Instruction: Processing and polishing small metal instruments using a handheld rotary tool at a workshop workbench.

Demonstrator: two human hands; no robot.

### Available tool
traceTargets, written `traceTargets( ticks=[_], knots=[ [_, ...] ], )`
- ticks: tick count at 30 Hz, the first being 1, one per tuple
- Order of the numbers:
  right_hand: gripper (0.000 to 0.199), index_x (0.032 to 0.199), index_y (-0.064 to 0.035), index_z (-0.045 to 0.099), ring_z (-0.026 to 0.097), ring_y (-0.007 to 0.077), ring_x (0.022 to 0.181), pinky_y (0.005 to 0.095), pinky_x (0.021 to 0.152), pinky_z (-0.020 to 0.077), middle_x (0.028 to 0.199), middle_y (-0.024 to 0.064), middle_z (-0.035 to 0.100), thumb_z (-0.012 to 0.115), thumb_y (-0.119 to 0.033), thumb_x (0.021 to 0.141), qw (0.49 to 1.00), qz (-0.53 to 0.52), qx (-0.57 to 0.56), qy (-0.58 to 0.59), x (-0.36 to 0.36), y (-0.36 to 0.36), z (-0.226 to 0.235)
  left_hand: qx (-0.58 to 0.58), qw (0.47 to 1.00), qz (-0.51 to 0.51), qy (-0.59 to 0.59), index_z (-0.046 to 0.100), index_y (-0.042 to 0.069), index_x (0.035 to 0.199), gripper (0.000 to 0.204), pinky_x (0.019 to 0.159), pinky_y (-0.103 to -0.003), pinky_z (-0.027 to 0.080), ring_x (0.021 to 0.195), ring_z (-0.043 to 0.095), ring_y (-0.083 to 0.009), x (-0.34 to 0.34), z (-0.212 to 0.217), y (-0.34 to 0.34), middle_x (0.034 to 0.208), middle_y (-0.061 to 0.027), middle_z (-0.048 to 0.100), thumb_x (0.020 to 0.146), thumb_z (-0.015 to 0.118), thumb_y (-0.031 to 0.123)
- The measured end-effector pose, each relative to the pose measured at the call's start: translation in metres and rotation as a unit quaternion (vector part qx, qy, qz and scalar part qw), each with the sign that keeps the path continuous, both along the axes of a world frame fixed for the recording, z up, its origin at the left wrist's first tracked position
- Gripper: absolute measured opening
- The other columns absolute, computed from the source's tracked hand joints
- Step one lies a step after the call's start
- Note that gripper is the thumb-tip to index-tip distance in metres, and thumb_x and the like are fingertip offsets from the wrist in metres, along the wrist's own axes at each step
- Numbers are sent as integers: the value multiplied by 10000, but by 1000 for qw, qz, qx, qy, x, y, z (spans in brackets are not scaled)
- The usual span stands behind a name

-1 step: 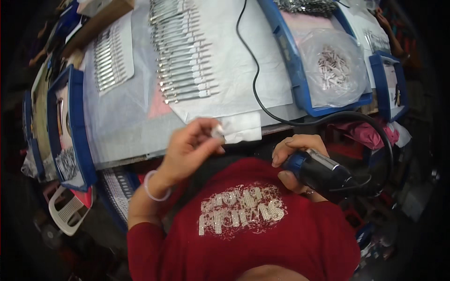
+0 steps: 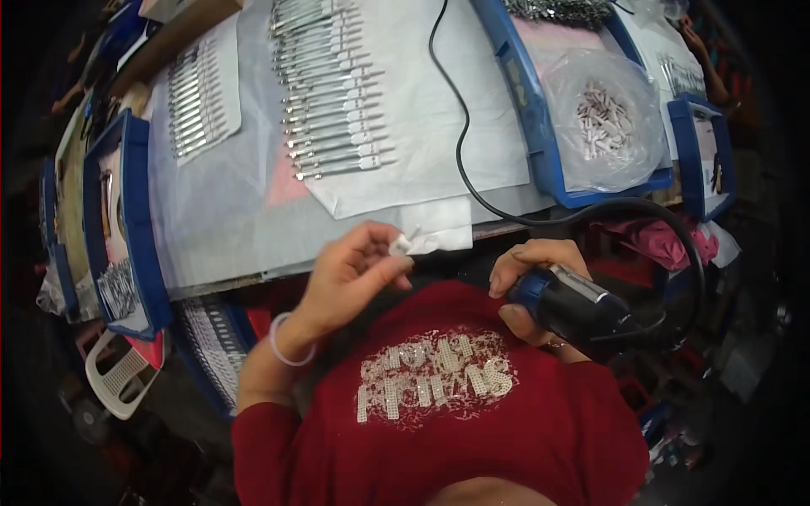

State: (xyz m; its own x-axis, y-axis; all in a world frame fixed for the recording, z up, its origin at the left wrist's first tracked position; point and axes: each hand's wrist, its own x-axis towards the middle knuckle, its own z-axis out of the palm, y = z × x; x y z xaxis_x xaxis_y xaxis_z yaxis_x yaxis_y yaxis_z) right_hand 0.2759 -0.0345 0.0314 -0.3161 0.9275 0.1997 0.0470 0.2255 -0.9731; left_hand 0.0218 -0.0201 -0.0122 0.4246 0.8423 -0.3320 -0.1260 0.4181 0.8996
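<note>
My left hand [image 2: 354, 268] is above the table's front edge, thumb and fingers pinching a small white piece [image 2: 400, 245]. A thin pale tip sticks out from it toward a white paper sheet [image 2: 447, 226]. My right hand [image 2: 540, 278] is wrapped round a corded power tool [image 2: 582, 308] with a black body and a blue collar, held in front of my chest. The tool's front end is mostly hidden by my fingers. Farther up the table lies a long row of slim metal rods [image 2: 333, 126] with white sleeves. Left of it, a shorter row [image 2: 196, 101] rests on white paper.
A blue tray [image 2: 540, 160] at the right holds a clear plastic bag [image 2: 645, 126] of small white pieces. Another blue tray [image 2: 156, 278] with metal parts stands at the left edge. A black cable [image 2: 460, 126] crosses the table. A white plastic chair [image 2: 122, 379] is lower left.
My left hand has shifted slightly right and down, turning so that the white piece shows more. My right hand and the power tool stay almost in place.
</note>
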Motion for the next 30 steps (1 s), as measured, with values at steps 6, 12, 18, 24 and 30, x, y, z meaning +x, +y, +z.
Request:
traceTargets(
  ticks=[6, 12, 18, 24, 30],
  knots=[
    [508, 1126, 13, 495, 622, 110, 660, 218, 583, 502, 797, 70, 641, 777, -21, 705, 999, 17, -36, -15, -14, -4, -23, -128, 989, 16, -77, 585, -5, 1097, 252, 517, -190, 414, 555, 495, -64, 23, -41, -46, 721, -29, 568, 982, 483, 195],
    [453, 1067, -10, 548, 653, 109, 734, 232, 670, 520, 868, 76, 675, 791, -65, 688, 990, -26, -121, -72, -23, -15, -45, -215, 965, 24, -146, 613, 10, 1094, 446, 511, -201, 374, 549, 457, -58, 44, -68, -56, 678, 2, 532, 1009, 377, 379],
    [461, 1085, -11, 567, 669, 142, 793, 254, 709, 517, 887, 84, 675, 792, -77, 688, 988, -19, -108, -110, -25, -12, -63, -283, 898, 56, -332, 626, 28, 1028, 438, 510, -223, 385, 536, 476, -83, 56, -89, -57, 664, 3, 538, 993, 411, 408],
    [506, 1147, -24, 571, 674, 149, 793, 257, 690, 513, 894, 102, 679, 785, -83, 692, 979, 13, -149, -141, -27, -7, -60, -335, 879, 126, -314, 621, 46, 985, 424, 457, -209, 346, 479, 430, -79, 60, -92, -56, 650, 3, 526, 977, 444, 431],
    [473, 1113, -20, 576, 675, 137, 795, 252, 691, 516, 884, 90, 686, 780, -87, 692, 971, 18, -172, -163, -27, -6, -65, -280, 909, 118, -284, 617, 37, 994, 425, 435, -202, 310, 464, 380, -52, 61, -89, -60, 615, 1, 488, 989, 424, 416]
  ],
)
